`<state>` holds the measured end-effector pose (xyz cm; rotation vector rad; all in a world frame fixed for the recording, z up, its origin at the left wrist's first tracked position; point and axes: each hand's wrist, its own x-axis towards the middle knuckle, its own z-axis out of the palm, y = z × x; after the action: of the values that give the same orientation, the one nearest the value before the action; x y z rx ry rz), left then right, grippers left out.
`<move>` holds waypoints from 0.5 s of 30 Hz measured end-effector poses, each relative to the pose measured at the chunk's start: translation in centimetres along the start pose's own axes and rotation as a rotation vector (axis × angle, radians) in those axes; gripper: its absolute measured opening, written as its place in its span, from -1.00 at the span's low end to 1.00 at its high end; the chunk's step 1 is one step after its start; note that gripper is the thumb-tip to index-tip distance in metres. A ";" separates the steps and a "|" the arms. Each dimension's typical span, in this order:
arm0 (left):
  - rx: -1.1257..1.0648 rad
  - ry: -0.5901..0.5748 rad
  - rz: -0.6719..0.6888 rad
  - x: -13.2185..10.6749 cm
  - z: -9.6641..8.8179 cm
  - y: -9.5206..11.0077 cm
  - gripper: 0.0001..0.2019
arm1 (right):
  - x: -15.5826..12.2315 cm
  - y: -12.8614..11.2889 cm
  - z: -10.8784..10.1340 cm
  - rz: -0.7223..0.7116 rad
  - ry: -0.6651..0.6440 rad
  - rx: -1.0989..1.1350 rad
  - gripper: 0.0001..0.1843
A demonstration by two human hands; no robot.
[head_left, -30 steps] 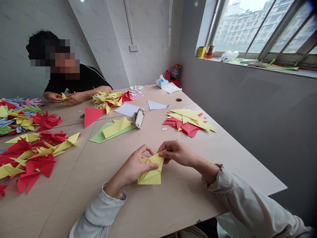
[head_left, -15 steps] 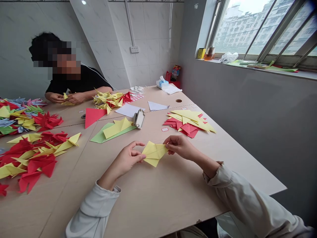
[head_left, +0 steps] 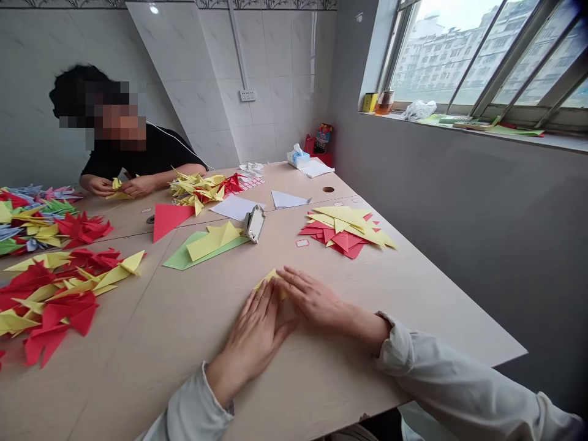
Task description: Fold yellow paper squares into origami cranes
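Yellow folded paper seemingly lies under left hand and right hand.

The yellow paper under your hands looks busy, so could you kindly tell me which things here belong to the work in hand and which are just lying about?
In hand: yellow folded paper, left hand, right hand.
Lying about: silver stapler, tissue box, red paper triangle.
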<state>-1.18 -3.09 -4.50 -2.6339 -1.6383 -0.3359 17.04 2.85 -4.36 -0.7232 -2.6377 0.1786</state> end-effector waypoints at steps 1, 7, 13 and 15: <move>-0.003 -0.022 0.016 -0.2 0.1 -0.2 -0.25 | -0.2 -0.2 0.1 -0.041 -0.041 0.035 -0.37; -0.005 -0.149 0.047 -0.7 -0.9 -2.5 -0.03 | -1.3 0.0 -1.3 -0.120 -0.224 0.144 -0.13; 0.061 -0.161 -0.085 -0.9 -0.9 -3.3 0.02 | -2.3 0.7 -2.8 -0.111 -0.283 0.179 -0.17; 0.086 -0.106 -0.125 -1.0 -0.8 -2.8 0.03 | -2.6 0.7 -2.8 -0.098 -0.283 0.178 -0.16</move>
<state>-4.25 -2.84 -4.14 -2.5341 -1.8099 -0.1267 20.59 2.20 -2.84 -0.5421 -2.8669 0.5144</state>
